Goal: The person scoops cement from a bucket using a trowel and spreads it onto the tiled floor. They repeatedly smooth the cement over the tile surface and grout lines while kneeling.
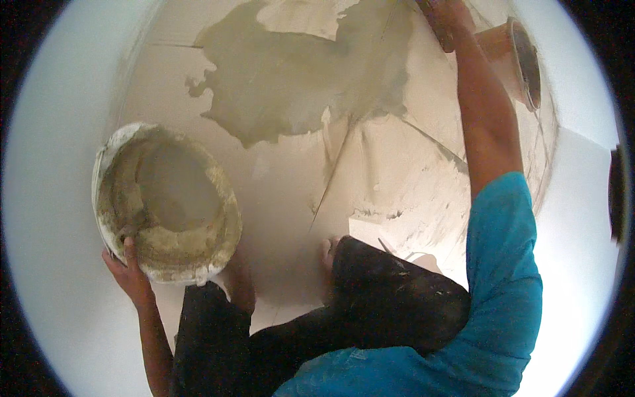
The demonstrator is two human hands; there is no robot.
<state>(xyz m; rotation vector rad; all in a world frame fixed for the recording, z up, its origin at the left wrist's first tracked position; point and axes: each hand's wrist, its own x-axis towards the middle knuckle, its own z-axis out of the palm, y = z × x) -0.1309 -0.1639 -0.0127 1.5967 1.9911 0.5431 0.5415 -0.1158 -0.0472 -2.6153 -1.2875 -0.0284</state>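
At the left, my left hand (134, 270) grips the near rim of a white bucket (231, 208), fingers curled over its edge. The bucket is tilted, its inner wall is caked with grey-beige residue, and wet grey mix lies inside. My right arm stretches to the far right, where my right hand (452, 14) is closed beside a dark, narrow thing at the frame's edge, too unclear to name. A wide puddle of wet grey mix (297, 83) covers the far middle of the floor, just left of that hand.
A second, brownish bucket (506, 56) with a dark mouth stands right of my right forearm. White walls (59, 165) close in on both sides. Dark streaks mark the beige floor (278, 192). My bare feet are between the bucket and my dark trousers.
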